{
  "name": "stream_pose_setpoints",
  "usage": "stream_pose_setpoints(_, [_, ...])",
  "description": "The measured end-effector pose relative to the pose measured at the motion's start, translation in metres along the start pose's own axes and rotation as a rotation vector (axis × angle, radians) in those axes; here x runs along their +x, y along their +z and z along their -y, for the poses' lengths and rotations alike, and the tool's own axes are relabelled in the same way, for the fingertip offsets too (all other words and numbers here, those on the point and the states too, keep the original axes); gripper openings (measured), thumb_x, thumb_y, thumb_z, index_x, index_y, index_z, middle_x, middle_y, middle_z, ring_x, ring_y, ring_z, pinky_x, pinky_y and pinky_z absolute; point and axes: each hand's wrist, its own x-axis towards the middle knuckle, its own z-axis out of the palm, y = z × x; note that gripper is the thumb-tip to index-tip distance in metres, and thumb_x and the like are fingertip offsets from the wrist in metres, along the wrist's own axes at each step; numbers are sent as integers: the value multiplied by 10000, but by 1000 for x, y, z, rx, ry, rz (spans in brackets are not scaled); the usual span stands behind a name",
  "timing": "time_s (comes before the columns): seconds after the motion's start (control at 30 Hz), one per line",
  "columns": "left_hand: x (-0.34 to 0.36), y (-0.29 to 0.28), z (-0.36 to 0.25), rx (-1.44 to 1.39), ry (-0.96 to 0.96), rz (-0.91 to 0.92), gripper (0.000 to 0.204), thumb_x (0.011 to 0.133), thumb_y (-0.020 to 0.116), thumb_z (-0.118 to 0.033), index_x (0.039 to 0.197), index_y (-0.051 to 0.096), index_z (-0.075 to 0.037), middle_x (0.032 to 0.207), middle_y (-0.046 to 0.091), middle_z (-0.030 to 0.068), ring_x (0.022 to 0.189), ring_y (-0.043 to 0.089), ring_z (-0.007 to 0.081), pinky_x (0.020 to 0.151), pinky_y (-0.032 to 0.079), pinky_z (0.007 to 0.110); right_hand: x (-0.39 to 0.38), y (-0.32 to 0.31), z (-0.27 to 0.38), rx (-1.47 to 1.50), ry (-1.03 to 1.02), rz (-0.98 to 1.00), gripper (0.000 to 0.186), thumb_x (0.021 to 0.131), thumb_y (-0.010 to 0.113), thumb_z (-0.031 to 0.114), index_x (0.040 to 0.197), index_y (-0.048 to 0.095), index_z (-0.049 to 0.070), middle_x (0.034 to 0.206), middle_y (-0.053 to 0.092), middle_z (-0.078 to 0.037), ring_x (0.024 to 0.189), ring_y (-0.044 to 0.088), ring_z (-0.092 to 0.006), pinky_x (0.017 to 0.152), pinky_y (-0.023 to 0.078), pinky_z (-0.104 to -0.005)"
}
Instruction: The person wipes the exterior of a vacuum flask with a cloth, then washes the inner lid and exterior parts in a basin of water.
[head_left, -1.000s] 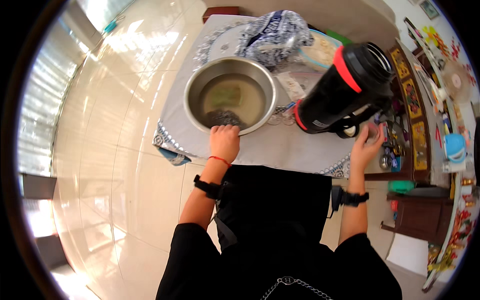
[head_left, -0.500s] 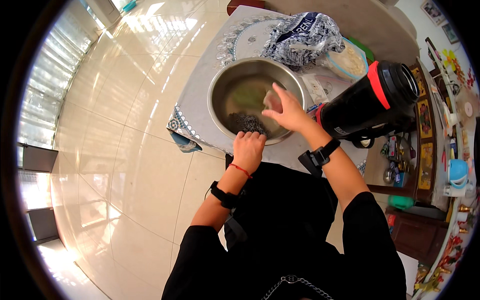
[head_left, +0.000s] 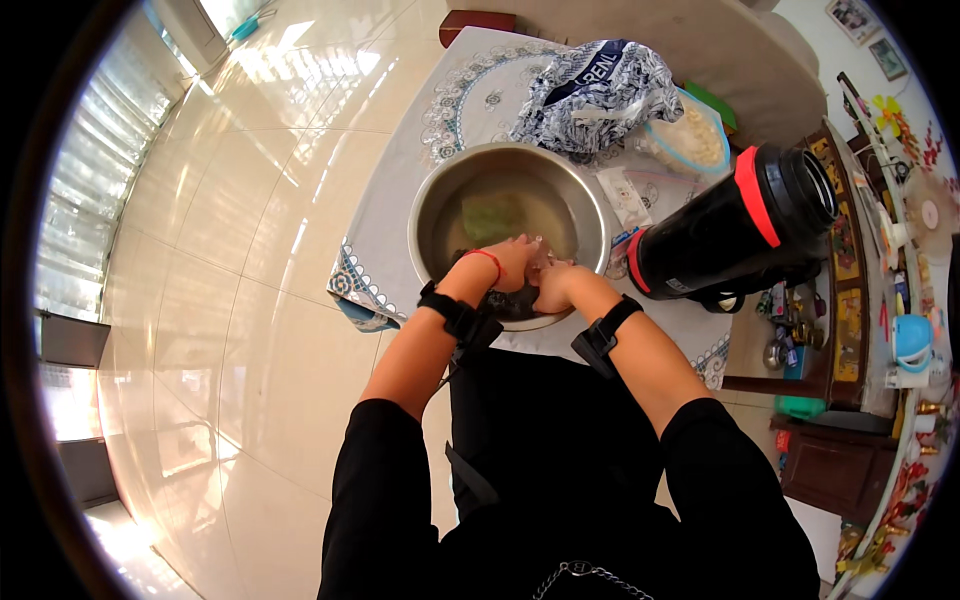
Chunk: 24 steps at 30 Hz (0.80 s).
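A round steel basin stands on the table, holding cloudy water. A flat green piece lies in the water at its left middle; its kind is unclear. At the near side a wet dark cloth bunches up against the inner wall. My left hand is closed over this cloth, its fingers reaching toward the other hand. My right hand meets it from the right, curled, fingertips partly hidden. Between the two hands is a wet, pale patch; whether it is an object or splashing water I cannot make out.
Right of the basin lies a large black flask with red bands. Behind stand a blue-and-white patterned bag and a blue-rimmed container of pale food. A small white packet lies on the tablecloth. A wooden cabinet stands at right.
My right hand, which held a small pale piece above the basin, has come down beside my left. My left hand has moved inward from the near rim. The green piece shows more clearly.
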Motion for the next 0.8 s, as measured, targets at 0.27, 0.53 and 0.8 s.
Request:
stream_pose_setpoints(0.27, [36,-13,7,10,-155,447,492,686,584,-48,1178,561,-40,1112,630,182,1070,579,356,892,466,387,19,24,-15,265,-39,-752,295,796,553,74,1086,605,66,1170,577,-208,1070,546,-361,866,471,-432])
stream_pose_setpoints(0.53, [41,-14,33,-404,-197,161,400,752,657,-205,1093,611,-2,1032,642,229,1010,611,352,885,474,380,40,12,-26,1053,75,-1193,228,848,514,70,1068,540,17,937,651,-205,868,641,-361,749,514,-407])
stream_pose_setpoints(0.8, [31,-3,-8,-756,-533,-178,496,907,509,-392,1038,555,84,953,632,287,994,606,398,859,470,424,26,-1,-18,1953,-42,-354,452,929,378,591,918,562,178,720,504,-19,593,428,-135,609,439,-299])
